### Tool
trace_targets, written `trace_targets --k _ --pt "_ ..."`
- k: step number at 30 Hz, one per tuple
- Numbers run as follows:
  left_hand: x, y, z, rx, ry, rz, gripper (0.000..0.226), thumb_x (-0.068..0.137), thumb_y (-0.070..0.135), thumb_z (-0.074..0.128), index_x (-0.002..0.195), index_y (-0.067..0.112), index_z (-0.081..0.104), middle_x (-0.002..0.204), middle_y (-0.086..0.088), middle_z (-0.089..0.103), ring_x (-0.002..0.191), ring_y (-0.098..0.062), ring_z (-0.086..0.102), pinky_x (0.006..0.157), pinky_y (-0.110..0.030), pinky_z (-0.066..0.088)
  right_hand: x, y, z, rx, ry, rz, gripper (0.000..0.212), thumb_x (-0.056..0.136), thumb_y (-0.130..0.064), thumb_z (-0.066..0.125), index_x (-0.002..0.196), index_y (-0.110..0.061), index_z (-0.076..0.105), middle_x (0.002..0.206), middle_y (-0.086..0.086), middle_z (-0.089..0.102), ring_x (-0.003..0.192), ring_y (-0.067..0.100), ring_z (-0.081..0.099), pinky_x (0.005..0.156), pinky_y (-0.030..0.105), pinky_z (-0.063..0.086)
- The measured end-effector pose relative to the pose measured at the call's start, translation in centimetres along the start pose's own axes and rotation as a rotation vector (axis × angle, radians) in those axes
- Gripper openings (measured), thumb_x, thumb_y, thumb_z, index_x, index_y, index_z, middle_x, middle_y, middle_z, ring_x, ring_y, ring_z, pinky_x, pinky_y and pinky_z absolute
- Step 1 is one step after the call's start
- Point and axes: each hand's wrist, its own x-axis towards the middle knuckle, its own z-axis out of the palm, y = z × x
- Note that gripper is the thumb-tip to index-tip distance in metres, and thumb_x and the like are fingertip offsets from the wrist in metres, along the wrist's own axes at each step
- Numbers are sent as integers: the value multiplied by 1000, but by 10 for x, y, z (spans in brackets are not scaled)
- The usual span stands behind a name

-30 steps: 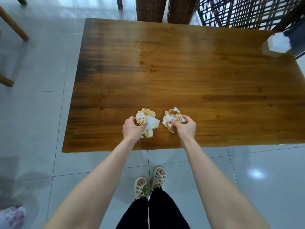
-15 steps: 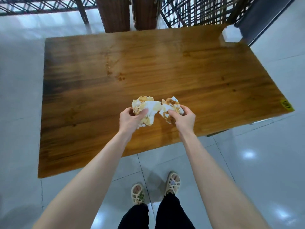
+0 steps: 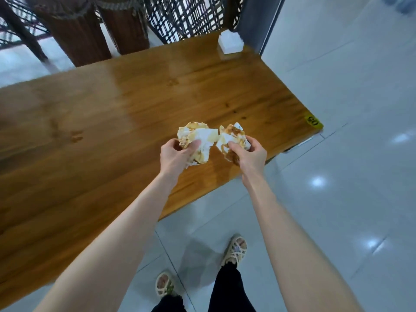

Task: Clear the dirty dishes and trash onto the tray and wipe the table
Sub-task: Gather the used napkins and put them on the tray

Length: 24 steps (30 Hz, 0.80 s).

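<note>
My left hand [image 3: 175,157] grips a crumpled, brown-stained paper napkin wad [image 3: 198,138], held above the wooden table [image 3: 112,122] near its front edge. Beside it, my right hand [image 3: 249,157] grips a second stained napkin wad [image 3: 231,136]. The two wads sit close together, almost touching, both lifted off the tabletop. No tray shows in this view.
A white napkin box [image 3: 230,42] stands at the table's far right corner. A yellow number sticker [image 3: 313,120] marks the near right corner. Wicker chair backs [image 3: 96,30] and a dark lattice screen [image 3: 191,16] stand behind the table. Glossy tiled floor [image 3: 349,131] lies to the right.
Both hands have lifted the napkin wads off the tabletop and carried them right. My view has swung right, so the table's right end is now in front.
</note>
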Motion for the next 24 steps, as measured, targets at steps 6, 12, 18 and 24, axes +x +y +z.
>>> trace_targets --k 6,12,18,24 --pt "13 30 148 28 -45 5 32 74 41 79 96 24 64 93 9 70 82 -4 66 54 -12 48 91 -35 -110 22 55 -4 38 72 -20 82 107 -18 65 99 -2 70 88 10 68 71 24 59" --pt "25 56 277 52 -81 33 41 76 42 77 107 17 64 94 7 68 83 -9 66 48 -10 46 172 -61 -205 53 95 6 30 70 -15 81 94 -24 65 94 0 72 83 15 71 67 28 59" --pt "55 75 388 90 -148 23 42 76 42 76 108 18 64 97 6 68 85 -10 66 56 -16 50 254 -75 -273 91 167 15 31 71 -10 81 96 -18 66 90 3 72 82 21 72 71 35 60" --pt "110 86 484 95 -181 18 27 75 41 76 91 24 62 91 4 69 84 -13 68 63 -23 55 355 -84 -313 99 185 48 34 70 -5 81 100 -11 66 85 3 72 76 20 71 71 35 60"
